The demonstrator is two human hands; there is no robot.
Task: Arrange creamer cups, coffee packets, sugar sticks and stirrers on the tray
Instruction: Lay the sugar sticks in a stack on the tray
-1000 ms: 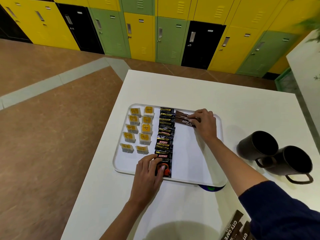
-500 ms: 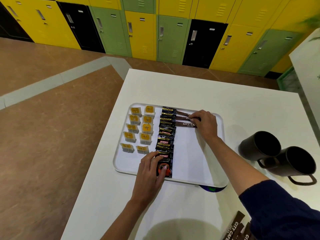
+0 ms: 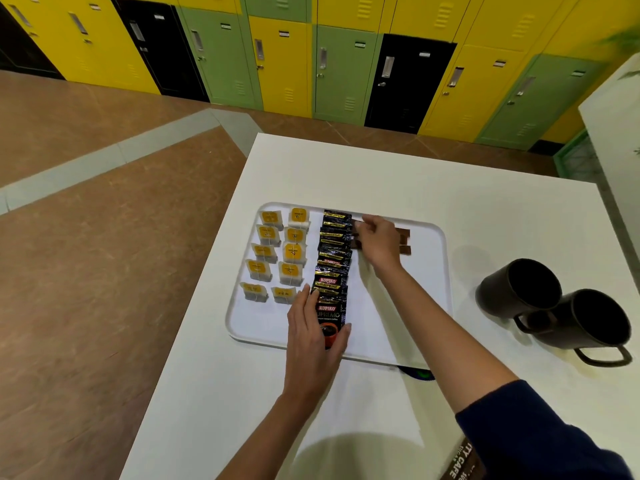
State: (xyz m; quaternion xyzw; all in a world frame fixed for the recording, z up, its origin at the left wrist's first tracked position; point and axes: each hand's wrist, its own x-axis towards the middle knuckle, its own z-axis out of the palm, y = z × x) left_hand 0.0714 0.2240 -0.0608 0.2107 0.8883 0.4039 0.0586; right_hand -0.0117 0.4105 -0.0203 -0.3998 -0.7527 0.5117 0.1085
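A white tray [image 3: 429, 271] lies on the white table [image 3: 398, 174]. Two columns of yellow-topped creamer cups [image 3: 280, 252] fill its left part. A column of overlapping black Kopiko coffee packets [image 3: 333, 265] runs down the middle. My left hand [image 3: 311, 341] rests flat on the nearest packet, at the tray's front edge. My right hand [image 3: 379, 242] lies over brown sugar sticks [image 3: 404, 241] at the tray's back, fingers pinched at their left ends beside the packets. More brown sugar sticks [image 3: 462, 460] peek out at the bottom right.
Two dark mugs [image 3: 554, 310] stand side by side on the table, right of the tray. A dark blue-green object [image 3: 417, 373] pokes out under the tray's front edge. Yellow, green and black lockers [image 3: 284, 60] line the far wall beyond the brown floor.
My right hand slid left along the sugar sticks toward the coffee packets, uncovering the sticks' right ends. My left hand stayed on the nearest coffee packet.
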